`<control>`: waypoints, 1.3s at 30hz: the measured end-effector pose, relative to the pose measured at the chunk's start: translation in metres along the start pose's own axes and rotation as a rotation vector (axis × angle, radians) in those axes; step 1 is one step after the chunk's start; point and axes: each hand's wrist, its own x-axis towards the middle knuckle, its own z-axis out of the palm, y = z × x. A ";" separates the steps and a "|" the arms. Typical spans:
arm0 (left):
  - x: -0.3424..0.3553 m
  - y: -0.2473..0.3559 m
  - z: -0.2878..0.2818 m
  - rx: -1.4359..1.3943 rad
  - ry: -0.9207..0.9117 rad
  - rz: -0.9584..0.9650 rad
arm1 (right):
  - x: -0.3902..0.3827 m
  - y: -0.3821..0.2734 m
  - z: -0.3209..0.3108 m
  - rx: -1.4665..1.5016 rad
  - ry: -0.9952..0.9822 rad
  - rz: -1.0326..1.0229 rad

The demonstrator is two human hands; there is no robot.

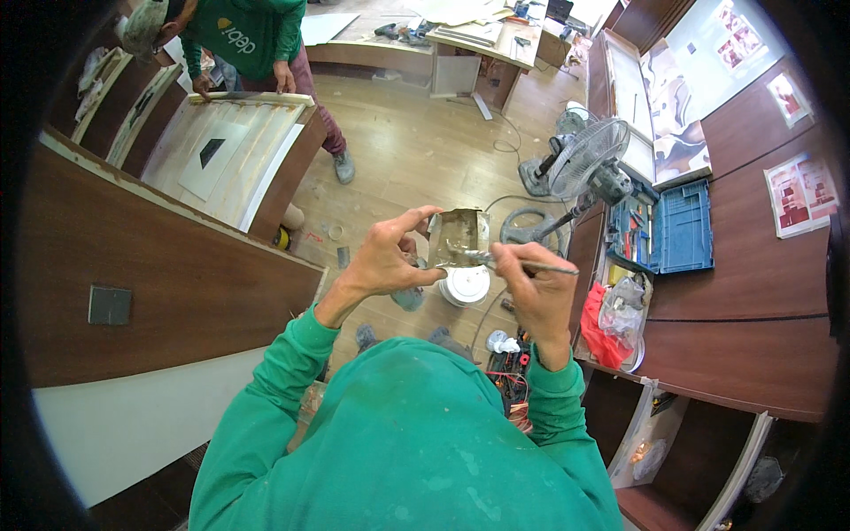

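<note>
My left hand (388, 261) grips a small square, open container (469, 221) with dull, brownish residue inside, its fingers and thumb on the left side and near corner. My right hand (536, 292) holds a thin-handled brush (551, 266), whose head (478, 256) is at the container's near right part; whether it touches the inside I cannot tell. Just below the container stands a white bucket (465, 288).
A standing fan (584, 159) and blue toolbox (686, 230) are at right, by a counter holding a red bag (598, 327). A co-worker (239, 35) grips a board at a cabinet (177, 195), upper left. Tools (509, 380) and cables lie on the floor (390, 133).
</note>
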 end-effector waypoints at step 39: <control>-0.012 -0.008 0.004 -0.495 -0.073 -0.086 | -0.009 -0.001 0.009 0.077 0.135 0.070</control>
